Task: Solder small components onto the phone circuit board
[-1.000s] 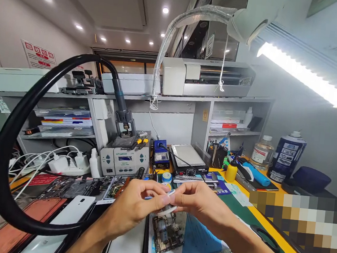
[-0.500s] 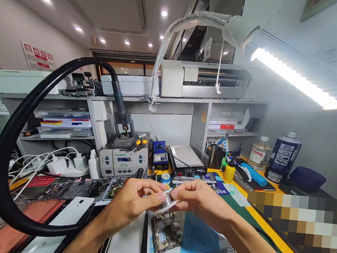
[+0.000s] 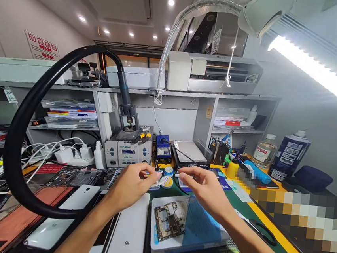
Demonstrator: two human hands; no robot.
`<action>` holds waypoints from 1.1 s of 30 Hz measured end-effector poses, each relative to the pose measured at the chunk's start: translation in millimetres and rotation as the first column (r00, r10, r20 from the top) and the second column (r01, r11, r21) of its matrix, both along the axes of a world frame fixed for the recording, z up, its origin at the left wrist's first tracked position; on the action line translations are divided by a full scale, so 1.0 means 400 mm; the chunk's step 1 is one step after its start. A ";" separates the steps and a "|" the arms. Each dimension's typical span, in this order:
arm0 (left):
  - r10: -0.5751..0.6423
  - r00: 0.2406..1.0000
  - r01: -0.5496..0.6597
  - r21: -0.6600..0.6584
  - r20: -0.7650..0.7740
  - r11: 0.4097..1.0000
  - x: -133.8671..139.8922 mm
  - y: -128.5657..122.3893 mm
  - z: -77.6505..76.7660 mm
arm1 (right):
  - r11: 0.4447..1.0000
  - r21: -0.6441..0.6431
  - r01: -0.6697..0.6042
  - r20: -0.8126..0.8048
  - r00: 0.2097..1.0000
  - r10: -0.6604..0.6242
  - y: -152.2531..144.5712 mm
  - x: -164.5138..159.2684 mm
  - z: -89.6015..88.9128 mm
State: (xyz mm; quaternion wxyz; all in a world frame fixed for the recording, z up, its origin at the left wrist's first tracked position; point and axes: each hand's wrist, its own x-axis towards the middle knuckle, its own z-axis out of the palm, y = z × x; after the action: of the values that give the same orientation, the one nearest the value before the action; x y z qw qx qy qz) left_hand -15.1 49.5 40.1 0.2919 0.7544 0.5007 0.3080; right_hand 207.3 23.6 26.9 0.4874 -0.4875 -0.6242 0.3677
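Observation:
My left hand [image 3: 133, 184] is closed in a pinch on a small white-rimmed spool of thin wire [image 3: 156, 180], mostly hidden by the fingers. A short way to its right, my right hand [image 3: 201, 185] has thumb and forefinger pinched together. What lies between those fingers is too thin to make out. Below and between both hands, a bare phone circuit board [image 3: 168, 224] rests on a white and blue box [image 3: 202, 241]. Two small round tins stand between the hands: a yellow-topped tin [image 3: 166, 182] and a blue tin [image 3: 168, 171] behind it.
Several phones lie left, including a white phone [image 3: 130, 234]. A black hose [image 3: 12, 139] arches up from the hot-air station [image 3: 128, 153]. Scissors [image 3: 261, 231], a yellow bottle [image 3: 232, 168] and a spray can [image 3: 290, 156] stand or lie right. A lamp [image 3: 317, 69] hangs overhead.
My hands have moved apart; the right hand has come off the spool, which stays in the left. The camera view has shifted slightly, and the scissors now show beside my right forearm.

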 end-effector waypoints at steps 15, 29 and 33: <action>-0.119 0.907 0.134 0.007 -0.405 0.991 0.025 0.078 -0.066 | 1.000 0.014 0.011 0.209 0.978 -0.014 0.014 0.014 -0.003; -0.223 0.886 0.220 -0.055 -0.407 0.974 0.017 0.112 -0.058 | 0.983 -0.124 -0.136 0.356 0.919 0.172 0.055 0.079 -0.034; -0.231 0.892 0.232 -0.045 -0.388 0.972 0.016 0.107 -0.062 | 0.983 -0.130 -0.126 0.373 0.913 0.166 0.053 0.085 -0.026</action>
State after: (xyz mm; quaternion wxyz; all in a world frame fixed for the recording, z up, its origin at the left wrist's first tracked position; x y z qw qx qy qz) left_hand -8.8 92.1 15.4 0.2196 0.8553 0.4550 0.1151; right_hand 241.5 44.7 16.5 0.3016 -0.5261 -0.7222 0.3328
